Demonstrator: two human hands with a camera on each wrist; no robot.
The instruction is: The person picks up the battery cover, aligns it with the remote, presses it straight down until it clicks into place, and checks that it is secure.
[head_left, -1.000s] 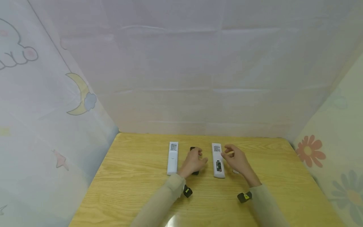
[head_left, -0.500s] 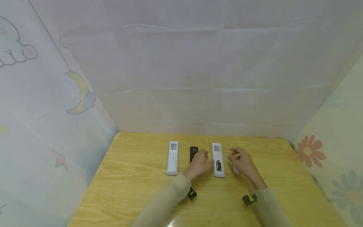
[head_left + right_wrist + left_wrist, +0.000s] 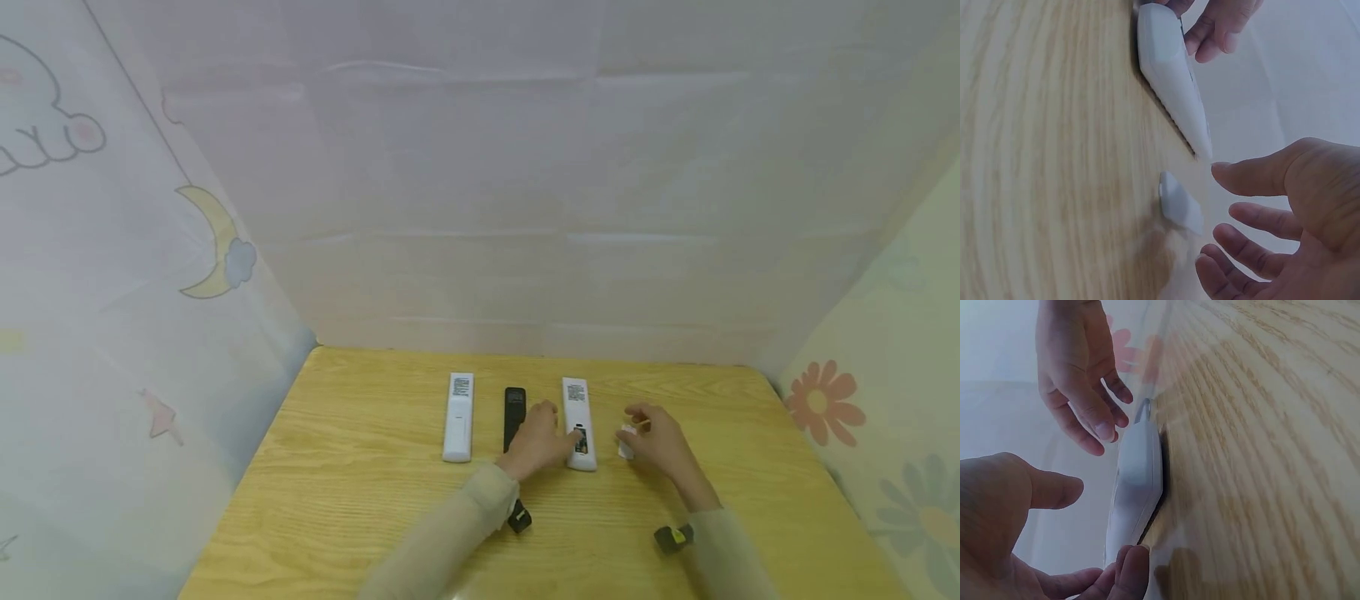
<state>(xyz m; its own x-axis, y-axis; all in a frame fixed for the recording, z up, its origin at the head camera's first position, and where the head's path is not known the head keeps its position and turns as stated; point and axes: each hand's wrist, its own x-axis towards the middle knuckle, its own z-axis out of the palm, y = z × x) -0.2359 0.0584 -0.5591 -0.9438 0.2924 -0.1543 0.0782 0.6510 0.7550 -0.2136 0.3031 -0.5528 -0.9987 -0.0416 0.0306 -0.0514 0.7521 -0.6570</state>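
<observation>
Worktop (image 3: 360, 492), left to right, all toward the far edge: white remote (image 3: 458, 417), left-edge side; black remote (image 3: 514, 408), partly behind left hand (image 3: 536, 442). Left hand's thumb and fingers wide apart at the open-bay white remote (image 3: 576, 408); contact hard to call. Small white piece (image 3: 626, 450) right-edge side, right hand (image 3: 663, 446) just beside it, grip wide.

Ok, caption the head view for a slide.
Left hand at a white remote control with its battery compartment open; right hand near the loose white battery cover.
</observation>
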